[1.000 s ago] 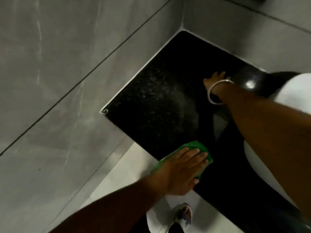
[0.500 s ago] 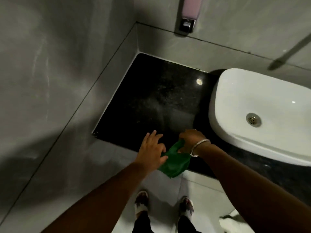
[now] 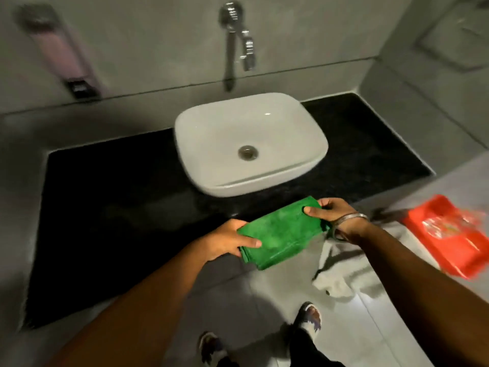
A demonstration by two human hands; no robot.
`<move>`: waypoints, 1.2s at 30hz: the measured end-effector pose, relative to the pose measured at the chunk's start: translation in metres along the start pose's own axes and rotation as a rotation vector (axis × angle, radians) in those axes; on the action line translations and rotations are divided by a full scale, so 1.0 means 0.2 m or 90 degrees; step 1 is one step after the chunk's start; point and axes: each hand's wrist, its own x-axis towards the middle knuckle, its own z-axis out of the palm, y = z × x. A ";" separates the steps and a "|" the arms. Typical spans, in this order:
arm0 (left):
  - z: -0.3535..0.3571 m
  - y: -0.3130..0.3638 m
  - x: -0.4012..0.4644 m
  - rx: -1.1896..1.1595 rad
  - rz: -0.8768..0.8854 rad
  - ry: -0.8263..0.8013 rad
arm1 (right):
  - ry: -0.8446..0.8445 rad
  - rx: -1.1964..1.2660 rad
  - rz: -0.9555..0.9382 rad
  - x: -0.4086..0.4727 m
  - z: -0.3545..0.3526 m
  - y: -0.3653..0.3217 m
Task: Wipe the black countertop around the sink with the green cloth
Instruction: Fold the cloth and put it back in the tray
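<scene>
Green cloth (image 3: 284,234): folded into a flat rectangle, held in the air in front of the near edge of the bench, tilted with its right end higher and farther away; not touching the bench surface. Left hand (image 3: 229,241): grip closed on the cloth's near-left end, thumb on top, remaining fingers underneath. Right hand (image 3: 329,211): grip closed on the cloth's far-right corner, thumb pressed onto the upper face; a metal bangle (image 3: 346,223) sits at the wrist. Bench (image 3: 111,207): black speckled stone, set into a grey-tiled recess, running left and right of the sink; whether the surface is wet or dry cannot be told in the dim light. Sink (image 3: 250,144): white rounded-rectangular vessel basin standing on top of the bench, slightly right of centre, metal drain at its middle, bowl bare. Tap (image 3: 239,35): chrome, wall-mounted above the basin, spout pointing down, somewhat blurred. Soap dispenser (image 3: 59,51): pinkish, wall-mounted to the left of the tap, blurred. Red tray (image 3: 447,239): plastic, at the right edge of view beyond the bench, lower than the bench top, holding a crinkled clear wrapper; details blurred. Floor (image 3: 264,300): pale tile, with a whitish rag (image 3: 334,284) lying below the right forearm and two sandalled feet visible at the bottom.
</scene>
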 end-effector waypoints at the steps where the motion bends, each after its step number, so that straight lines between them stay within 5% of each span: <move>1: 0.10 0.06 0.08 -0.049 0.016 -0.008 | 0.043 0.013 0.006 -0.04 -0.14 0.04; 7: 1.06 0.37 0.68 -0.171 -0.023 -0.047 | 0.254 0.134 0.024 -0.30 -1.06 0.49; 12: 1.76 0.40 1.07 -0.142 -0.118 0.003 | 0.277 0.160 0.156 -0.34 -1.73 0.87; 20: 2.93 0.43 1.84 -0.196 -0.236 -0.023 | 0.328 -0.052 0.294 -0.13 -2.97 1.52; 28: 3.28 0.40 2.45 -0.192 -0.337 0.019 | 0.311 -0.326 0.289 0.40 -3.31 1.91; 32: 3.18 0.40 2.48 0.003 -0.392 -0.009 | 0.318 -0.454 0.310 0.46 -3.23 1.91; 36: 2.84 0.55 2.47 0.405 -0.249 -0.079 | 0.356 -0.449 0.377 0.34 -3.09 1.77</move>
